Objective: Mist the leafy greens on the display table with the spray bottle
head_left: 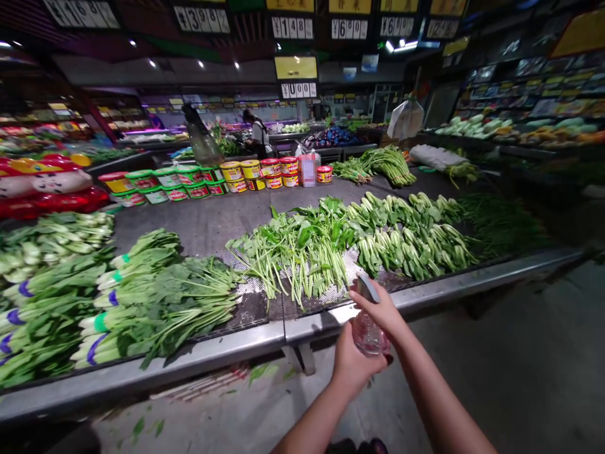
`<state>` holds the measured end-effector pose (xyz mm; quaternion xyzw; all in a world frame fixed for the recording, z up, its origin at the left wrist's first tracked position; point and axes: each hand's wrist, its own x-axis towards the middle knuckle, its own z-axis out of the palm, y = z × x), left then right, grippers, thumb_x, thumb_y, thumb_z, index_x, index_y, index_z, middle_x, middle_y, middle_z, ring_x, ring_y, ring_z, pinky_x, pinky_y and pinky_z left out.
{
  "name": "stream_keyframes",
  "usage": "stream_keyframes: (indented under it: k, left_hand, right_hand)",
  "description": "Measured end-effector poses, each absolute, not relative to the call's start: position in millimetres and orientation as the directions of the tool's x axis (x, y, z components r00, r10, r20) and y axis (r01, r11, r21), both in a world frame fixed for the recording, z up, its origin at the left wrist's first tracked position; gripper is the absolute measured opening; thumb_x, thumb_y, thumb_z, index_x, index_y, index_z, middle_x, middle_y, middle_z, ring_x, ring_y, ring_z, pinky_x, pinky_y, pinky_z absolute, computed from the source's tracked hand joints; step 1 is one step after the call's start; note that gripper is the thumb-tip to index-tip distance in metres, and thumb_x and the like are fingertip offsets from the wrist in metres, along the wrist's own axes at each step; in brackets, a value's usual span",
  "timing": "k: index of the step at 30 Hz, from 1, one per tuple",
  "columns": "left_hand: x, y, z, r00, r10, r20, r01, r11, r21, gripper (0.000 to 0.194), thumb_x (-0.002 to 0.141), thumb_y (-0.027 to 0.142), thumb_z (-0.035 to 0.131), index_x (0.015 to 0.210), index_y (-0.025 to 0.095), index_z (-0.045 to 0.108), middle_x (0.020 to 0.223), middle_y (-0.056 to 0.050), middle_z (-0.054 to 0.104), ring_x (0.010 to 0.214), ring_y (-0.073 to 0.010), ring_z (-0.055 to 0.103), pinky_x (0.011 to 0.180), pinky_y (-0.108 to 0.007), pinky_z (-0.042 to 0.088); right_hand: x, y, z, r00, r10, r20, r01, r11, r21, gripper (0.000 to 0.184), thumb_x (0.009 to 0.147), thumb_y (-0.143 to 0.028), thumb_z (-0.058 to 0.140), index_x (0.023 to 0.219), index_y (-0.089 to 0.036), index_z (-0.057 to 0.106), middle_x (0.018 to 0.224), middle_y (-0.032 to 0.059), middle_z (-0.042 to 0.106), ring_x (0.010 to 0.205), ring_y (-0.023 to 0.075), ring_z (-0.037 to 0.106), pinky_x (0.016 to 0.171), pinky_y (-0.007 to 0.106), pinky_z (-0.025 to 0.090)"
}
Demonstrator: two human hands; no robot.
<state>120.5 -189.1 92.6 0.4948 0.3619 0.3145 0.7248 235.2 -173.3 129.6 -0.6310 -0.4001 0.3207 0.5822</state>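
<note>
A clear, pinkish spray bottle with a grey spray head is held in front of the display's metal front edge. My left hand wraps round the lower part of the bottle. Higher up, my right hand is closed about its neck, just under the spray head; part of its grip is hidden. Just beyond the bottle lie loose leafy greens with long stems on a dark perforated mat. Small bok choy fill the rows to their right.
Banded bunches of greens lie at the left. Stacked tubs line the back beside green stalk bundles. A metal rim runs along the front. Price signs hang overhead; a person stands in the background.
</note>
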Motion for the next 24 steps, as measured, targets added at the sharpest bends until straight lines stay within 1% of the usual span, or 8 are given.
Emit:
stream_keyframes:
  k: [3, 5, 7, 9, 11, 13, 16, 24]
  left_hand:
    - [138.2, -178.2, 105.1, 0.515, 0.855, -0.062, -0.073, 0.116, 0.991, 0.063, 0.045, 0.01, 0.081, 0.1, 0.017, 0.053, 0.096, -0.008, 0.066, 0.085, -0.0244, 0.064, 0.075, -0.033, 0.052]
    - [150.1, -172.8, 114.0, 0.505, 0.863, -0.008, -0.072, 0.052, 0.996, 0.06, 0.047, 0.011, 0.08, 0.1, 0.017, 0.052, 0.096, -0.009, 0.066, 0.084, -0.0245, 0.064, 0.073, -0.033, 0.052]
    - [161.9, -168.8, 122.3, 0.499, 0.866, 0.017, -0.088, 0.032, 0.996, 0.059, 0.048, 0.012, 0.08, 0.1, 0.017, 0.052, 0.096, -0.01, 0.066, 0.083, -0.0246, 0.064, 0.073, -0.033, 0.052]
    - [173.0, -165.9, 128.4, 0.49, 0.871, 0.034, -0.102, 0.019, 0.995, 0.06, 0.046, 0.012, 0.081, 0.099, 0.017, 0.053, 0.097, -0.009, 0.066, 0.084, -0.0246, 0.064, 0.075, -0.034, 0.051]
    - [182.5, -164.3, 131.7, 0.482, 0.875, 0.051, -0.098, -0.004, 0.995, 0.059, 0.046, 0.013, 0.082, 0.097, 0.018, 0.053, 0.096, -0.009, 0.066, 0.085, -0.0243, 0.064, 0.076, -0.034, 0.051]
    - [190.4, -164.2, 132.4, 0.473, 0.879, 0.063, -0.085, -0.026, 0.996, 0.059, 0.046, 0.014, 0.083, 0.097, 0.018, 0.053, 0.097, -0.009, 0.066, 0.086, -0.0243, 0.064, 0.076, -0.033, 0.051]
    - [200.0, -166.2, 131.3, 0.458, 0.886, 0.074, -0.078, -0.043, 0.996, 0.06, 0.047, 0.014, 0.081, 0.099, 0.018, 0.052, 0.097, -0.009, 0.066, 0.085, -0.0242, 0.064, 0.074, -0.033, 0.051]
    - [218.4, -164.6, 134.9, 0.456, 0.889, 0.041, -0.109, 0.009, 0.994, 0.059, 0.049, 0.012, 0.08, 0.101, 0.018, 0.052, 0.098, -0.008, 0.068, 0.085, -0.023, 0.065, 0.073, -0.03, 0.052]
  right_hand:
    - [257.9, -161.8, 145.5, 0.42, 0.892, 0.166, 0.182, 0.097, -0.979, 0.055, 0.069, -0.049, 0.066, 0.115, -0.019, 0.058, 0.101, 0.0077, 0.066, 0.091, 0.0238, 0.062, 0.078, 0.038, 0.051]
    - [270.1, -154.3, 154.6, 0.394, 0.898, 0.198, 0.189, 0.131, -0.973, 0.057, 0.072, -0.049, 0.063, 0.12, -0.019, 0.055, 0.102, 0.0078, 0.066, 0.091, 0.0235, 0.062, 0.078, 0.038, 0.051]
    - [280.2, -147.8, 162.4, 0.395, 0.895, 0.206, 0.192, 0.139, -0.971, 0.056, 0.074, -0.051, 0.06, 0.12, -0.019, 0.056, 0.099, 0.0075, 0.066, 0.086, 0.0229, 0.062, 0.074, 0.037, 0.052]
    - [288.9, -143.0, 168.9, 0.416, 0.883, 0.22, 0.208, 0.143, -0.968, 0.05, 0.075, -0.053, 0.058, 0.113, -0.02, 0.06, 0.094, 0.0068, 0.067, 0.082, 0.0227, 0.062, 0.07, 0.036, 0.051]
    - [296.8, -140.1, 174.0, 0.419, 0.871, 0.255, 0.249, 0.16, -0.955, 0.043, 0.077, -0.055, 0.054, 0.098, -0.019, 0.064, 0.088, 0.0058, 0.067, 0.08, 0.0223, 0.061, 0.072, 0.035, 0.05]
    - [303.8, -139.0, 177.1, 0.406, 0.867, 0.29, 0.288, 0.18, -0.941, 0.04, 0.079, -0.057, 0.05, 0.086, -0.019, 0.064, 0.084, 0.0048, 0.067, 0.078, 0.0213, 0.061, 0.073, 0.035, 0.048]
    - [312.6, -138.3, 178.4, 0.388, 0.874, 0.293, 0.299, 0.181, -0.937, 0.042, 0.081, -0.058, 0.045, 0.084, -0.02, 0.063, 0.081, 0.0042, 0.065, 0.073, 0.0201, 0.06, 0.068, 0.034, 0.047]
    - [328.9, -128.2, 182.0, 0.368, 0.893, 0.257, 0.288, 0.153, -0.945, 0.042, 0.079, -0.061, 0.047, 0.07, -0.021, 0.06, 0.071, 0.0038, 0.063, 0.065, 0.0191, 0.056, 0.064, 0.033, 0.043]
